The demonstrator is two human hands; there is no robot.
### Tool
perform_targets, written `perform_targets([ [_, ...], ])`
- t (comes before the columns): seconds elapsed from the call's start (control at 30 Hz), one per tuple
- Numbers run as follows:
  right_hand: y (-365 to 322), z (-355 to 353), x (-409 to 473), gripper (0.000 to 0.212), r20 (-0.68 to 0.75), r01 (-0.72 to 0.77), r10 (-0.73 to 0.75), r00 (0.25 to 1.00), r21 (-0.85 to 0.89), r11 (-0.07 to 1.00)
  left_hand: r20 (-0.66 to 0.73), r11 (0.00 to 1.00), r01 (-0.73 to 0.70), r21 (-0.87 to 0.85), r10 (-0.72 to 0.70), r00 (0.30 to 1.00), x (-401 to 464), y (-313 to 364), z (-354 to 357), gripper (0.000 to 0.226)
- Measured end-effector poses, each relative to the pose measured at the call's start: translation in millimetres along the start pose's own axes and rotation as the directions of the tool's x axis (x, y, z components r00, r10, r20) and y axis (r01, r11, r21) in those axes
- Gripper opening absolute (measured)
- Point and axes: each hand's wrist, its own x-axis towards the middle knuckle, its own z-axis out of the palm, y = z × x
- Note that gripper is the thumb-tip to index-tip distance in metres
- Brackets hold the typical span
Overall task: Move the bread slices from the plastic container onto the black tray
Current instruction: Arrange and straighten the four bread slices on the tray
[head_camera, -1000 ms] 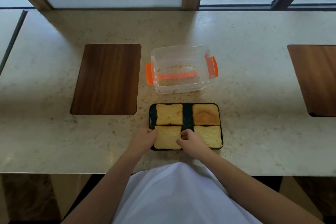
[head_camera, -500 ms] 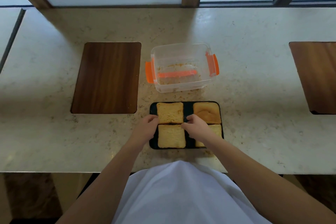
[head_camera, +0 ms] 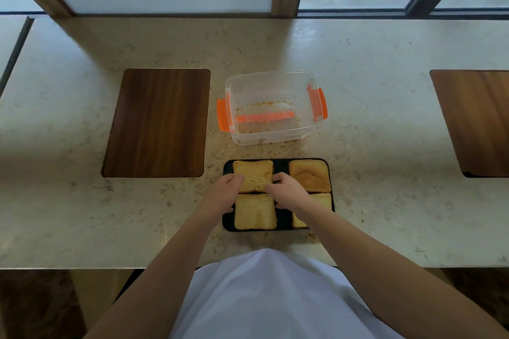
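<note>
A black tray [head_camera: 281,168] lies on the counter near me with several toasted bread slices on it. My left hand [head_camera: 224,193] and my right hand [head_camera: 287,191] hold the far-left bread slice [head_camera: 254,173] by its left and right edges; the slice lies flat on the tray. A browner far-right slice [head_camera: 309,175] sits beside it. The near-left slice [head_camera: 254,212] lies in full view. My right forearm partly covers the near-right slice [head_camera: 324,201]. Behind the tray stands the clear plastic container [head_camera: 265,77] with orange clips, holding only crumbs.
A dark wooden board [head_camera: 157,122] is set into the stone counter left of the container, and another wooden board [head_camera: 476,121] at the right edge of view. Crumbs lie between container and tray. The counter's front edge [head_camera: 82,267] runs just below the tray.
Both hands have moved from the near-left slice's edges forward to the far-left slice. The slices have stayed on the tray.
</note>
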Motion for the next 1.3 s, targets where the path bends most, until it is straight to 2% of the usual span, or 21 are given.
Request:
perform_targets([
  [0.1, -2, 6, 1, 0.061, 0.000, 0.010, -0.010, 1.000, -0.019, 1.000, -0.035, 0.993, -0.060, 0.098, 0.064, 0.997, 0, -2, -1, 0.021],
  [0.2, -5, 11, 2, 0.064, 0.002, 0.015, -0.015, 1.000, -0.032, 0.999, -0.026, 0.995, -0.051, 0.090, 0.054, 0.998, 2, -4, -4, 0.024],
  [0.3, -8, 15, 1, 0.065, 0.009, 0.019, -0.019, 1.000, -0.030, 0.999, -0.028, 0.996, -0.043, 0.077, 0.045, 0.999, 3, -5, -10, 0.017],
  [0.5, -8, 15, 3, 0.064, 0.010, 0.027, -0.026, 1.000, -0.023, 0.999, -0.029, 0.989, -0.055, 0.137, 0.059, 0.998, 4, -5, -12, 0.025],
  [0.57, -6, 12, 2, 0.062, 0.013, 0.025, -0.025, 1.000, -0.007, 1.000, -0.047, 0.972, -0.094, 0.213, 0.107, 0.993, 2, -4, -10, 0.033],
  [0.67, 4, -3, -1, 0.055, -0.046, 0.078, -0.079, 0.996, -0.007, 0.997, -0.155, 0.913, -0.180, 0.366, 0.250, 0.956, -3, 0, -1, 0.040],
  [0.77, 22, -31, -5, 0.052, -0.183, 0.121, -0.133, 0.974, -0.076, 0.990, -0.150, 0.903, -0.282, 0.324, 0.343, 0.927, -9, 10, 20, 0.032],
  [0.9, 44, -64, -7, 0.054, -0.374, 0.047, -0.123, 0.919, -0.207, 0.977, 0.032, 0.939, -0.256, 0.229, 0.256, 0.966, -8, 30, 60, 0.030],
  [1.0, 50, -77, -6, 0.060, -0.390, -0.006, -0.092, 0.916, -0.243, 0.970, 0.107, 0.959, -0.188, 0.214, 0.168, 0.980, 3, 41, 87, 0.034],
  [1.07, 50, -81, -5, 0.062, -0.360, -0.026, -0.065, 0.931, -0.242, 0.970, 0.107, 0.963, -0.155, 0.220, 0.134, 0.985, 9, 47, 100, 0.034],
  [1.23, 51, -87, -3, 0.065, -0.342, -0.030, -0.045, 0.939, -0.211, 0.977, -0.003, 0.946, -0.154, 0.285, 0.161, 0.987, 21, 53, 121, 0.022],
  [1.3, 53, -89, -3, 0.067, -0.330, -0.030, -0.045, 0.943, -0.220, 0.975, -0.020, 0.950, -0.132, 0.283, 0.144, 0.989, 22, 54, 126, 0.024],
])
